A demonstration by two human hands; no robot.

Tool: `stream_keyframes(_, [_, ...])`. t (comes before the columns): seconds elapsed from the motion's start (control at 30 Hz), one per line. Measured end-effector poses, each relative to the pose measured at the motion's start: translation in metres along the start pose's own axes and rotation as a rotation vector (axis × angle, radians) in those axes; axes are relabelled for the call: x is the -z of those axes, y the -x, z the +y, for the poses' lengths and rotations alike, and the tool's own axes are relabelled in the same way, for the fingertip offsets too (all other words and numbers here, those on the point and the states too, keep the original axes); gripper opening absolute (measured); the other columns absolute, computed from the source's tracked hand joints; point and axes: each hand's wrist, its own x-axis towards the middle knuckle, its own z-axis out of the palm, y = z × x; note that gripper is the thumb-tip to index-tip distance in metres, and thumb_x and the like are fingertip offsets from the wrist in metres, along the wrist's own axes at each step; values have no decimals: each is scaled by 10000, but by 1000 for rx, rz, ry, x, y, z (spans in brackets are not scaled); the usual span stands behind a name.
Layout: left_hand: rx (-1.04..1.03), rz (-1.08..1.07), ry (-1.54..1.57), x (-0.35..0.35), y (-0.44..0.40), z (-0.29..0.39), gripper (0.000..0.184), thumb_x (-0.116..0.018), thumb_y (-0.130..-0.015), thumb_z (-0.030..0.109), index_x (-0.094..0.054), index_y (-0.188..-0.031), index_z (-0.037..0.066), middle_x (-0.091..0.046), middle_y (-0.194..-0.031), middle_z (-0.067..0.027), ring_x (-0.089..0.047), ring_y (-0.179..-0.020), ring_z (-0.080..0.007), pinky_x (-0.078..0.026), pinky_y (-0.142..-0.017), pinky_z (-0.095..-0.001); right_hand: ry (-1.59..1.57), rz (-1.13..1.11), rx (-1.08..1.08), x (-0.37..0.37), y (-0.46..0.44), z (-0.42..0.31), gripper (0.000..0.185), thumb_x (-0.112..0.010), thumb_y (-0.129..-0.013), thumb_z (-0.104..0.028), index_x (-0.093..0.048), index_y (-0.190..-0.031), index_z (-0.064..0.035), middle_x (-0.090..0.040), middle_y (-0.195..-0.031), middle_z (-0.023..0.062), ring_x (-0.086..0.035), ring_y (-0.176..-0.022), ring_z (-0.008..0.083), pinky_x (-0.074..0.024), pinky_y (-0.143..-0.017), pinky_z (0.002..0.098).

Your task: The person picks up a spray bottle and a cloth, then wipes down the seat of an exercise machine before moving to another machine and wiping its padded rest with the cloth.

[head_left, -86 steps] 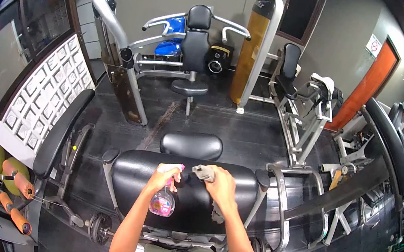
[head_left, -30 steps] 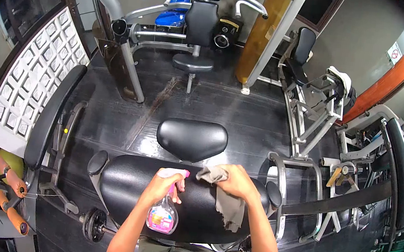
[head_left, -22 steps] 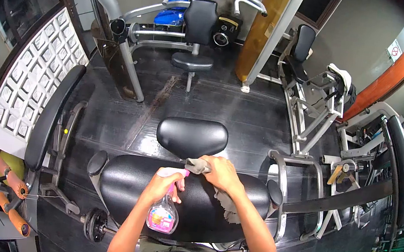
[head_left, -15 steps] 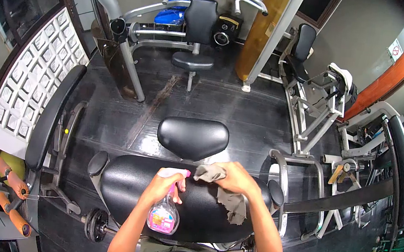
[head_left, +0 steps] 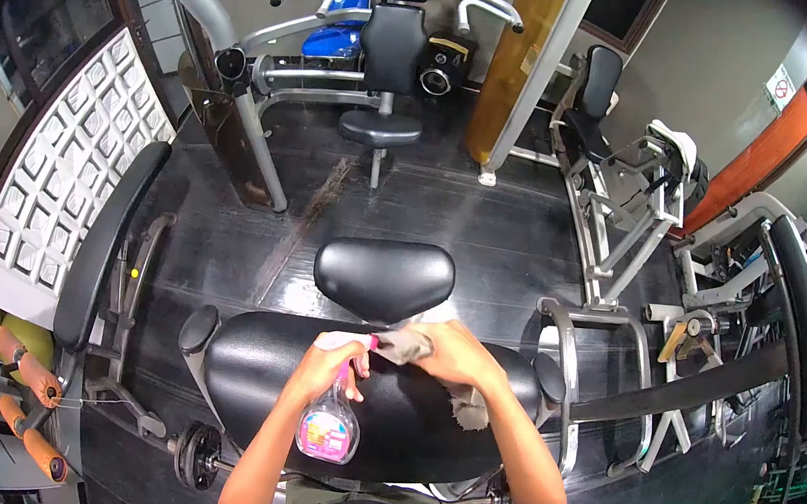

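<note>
Clear plastic shows in the spray bottle (head_left: 330,426), gripped upright by the left hand (head_left: 333,366) above the black pad (head_left: 259,365). The right hand (head_left: 456,353) clutches a grey cloth (head_left: 406,346) beside the bottle's nozzle.

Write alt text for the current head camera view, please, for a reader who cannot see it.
Above a padded black gym bench, a person's left hand grips a clear spray bottle with a pink label, while the right hand holds a crumpled grey cloth at its nozzle. Beyond stands an exercise machine with black pads.
</note>
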Motion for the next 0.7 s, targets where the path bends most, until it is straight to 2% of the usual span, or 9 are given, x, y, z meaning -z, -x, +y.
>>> stream_keyframes(0.07, [-8, -1, 5, -1, 0, 1, 292, -576, -937, 184, -661, -1092, -48, -638, -753, -115, -603, -443, -190, -600, -493, -377, 112, -17, -37, 12, 26, -11, 350, -677, -760, -106, -720, -1104, -159, -733, -1004, 158, -689, -966, 377, -534, -839, 463])
stream_keyframes(0.13, [-15, -3, 9, -1, 0, 1, 299, -577, -935, 184, -658, -1105, -48, -637, -753, -114, -601, -444, -189, -599, -492, -376, 154, 106, -118, 17, 47, 0, 317, -688, -762, -99, -735, -1073, -133, -731, -972, 171, -688, -964, 380, -541, -831, 441])
stream_keyframes(0.2, [-23, 9, 16, -1, -1, 0, 309, -573, -933, 179, -653, -1133, -43, -633, -752, -110, -599, -446, -188, -597, -489, -373, 244, 252, -245, 19, 57, 10, 305, -698, -749, -101, -747, -1049, -135, -730, -921, 167, -693, -931, 384, -541, -817, 461])
stream_keyframes(0.27, [-30, 7, 7, 0, -2, -1, 325, -567, -929, 177, -646, -1155, -43, -631, -750, -109, -600, -450, -189, -593, -485, -368, 300, 264, -278, 10, 56, 14, 363, -681, -739, -100, -751, -1081, -200, -743, -978, 133, -700, -951, 358, -554, -843, 470])
stream_keyframes(0.33, [-13, 12, -8, 1, -4, -1, 338, -560, -925, 177, -638, -1167, -47, -630, -749, -111, -599, -448, -191, -589, -482, -363, 395, 353, -166, -10, 57, 4, 392, -686, -714, -63, -750, -1077, -196, -747, -1010, 102, -695, -964, 344, -558, -863, 460])
stream_keyframes(0.4, [-14, 24, -14, 1, -4, -1, 348, -563, -919, 181, -631, -1172, -49, -628, -747, -112, -599, -448, -191, -584, -477, -362, 285, 334, -50, -22, 60, -20, 436, -679, -704, -1, -737, -1098, -180, -734, -1074, 45, -675, -968, 323, -559, -865, 451])
stream_keyframes(0.6, [-52, 33, -46, 1, -5, -2, 340, -569, -916, 186, -641, -1156, -45, -631, -748, -107, -603, -451, -195, -570, -467, -347, 247, 316, -99, -17, 96, -19, 437, -683, -722, 0, -737, -1112, -190, -733, -1086, 49, -676, -991, 337, -559, -858, 443])
stream_keyframes(0.7, [-90, 37, -56, -2, 0, 1, 321, -571, -915, 187, -657, -1122, -42, -633, -749, -101, -610, -456, -201, -551, -455, -331, 267, 410, -191, -9, 107, -16, 410, -691, -710, -8, -741, -1088, -158, -738, -1032, 76, -680, -968, 343, -551, -852, 443])
